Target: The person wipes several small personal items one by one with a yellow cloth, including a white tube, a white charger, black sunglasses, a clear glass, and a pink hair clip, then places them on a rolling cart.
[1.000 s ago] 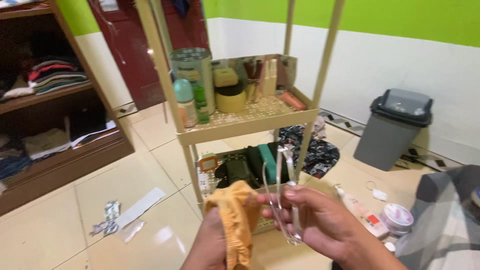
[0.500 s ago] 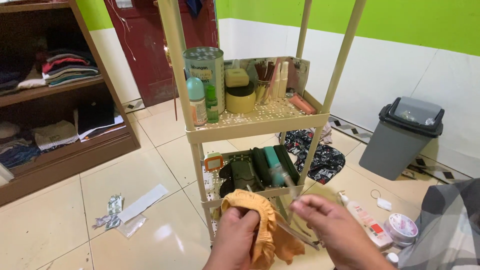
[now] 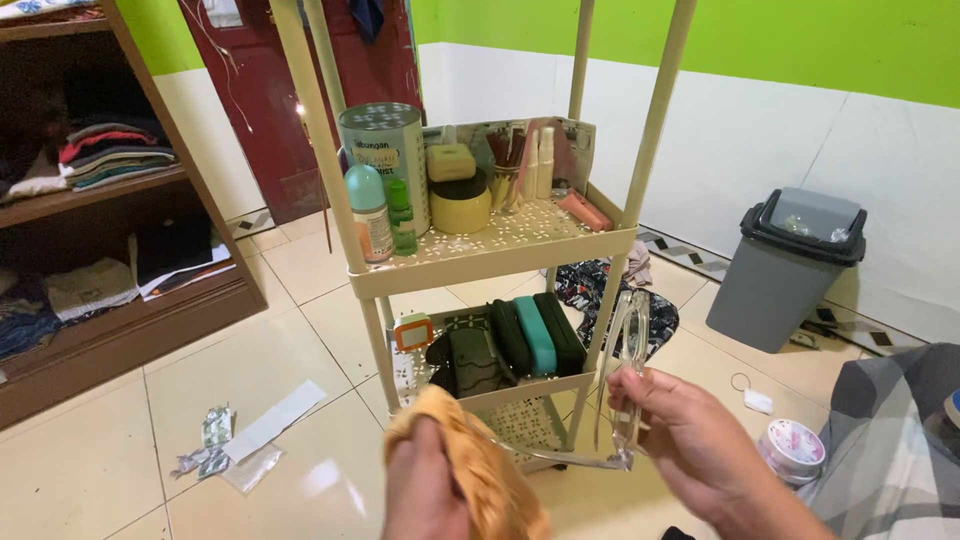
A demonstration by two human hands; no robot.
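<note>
My right hand holds a pair of clear-framed glasses upright by the frame, one temple arm sticking out toward my left hand. In my left hand is a bunched orange cloth, gripped just left of the glasses and apart from the lenses. Both hands hover in front of a beige plastic shelf rack.
The rack's upper tier carries a metal tin, bottles and a yellow jar; the lower tier holds several glasses cases. A grey bin stands right by the wall. A wooden shelf with folded clothes is left. Wrappers and a small round tin lie on the floor.
My right hand lifted and turned the glasses upright after lowering them against the cloth. My left hand with the cloth shifted slightly left. The view swung a little.
</note>
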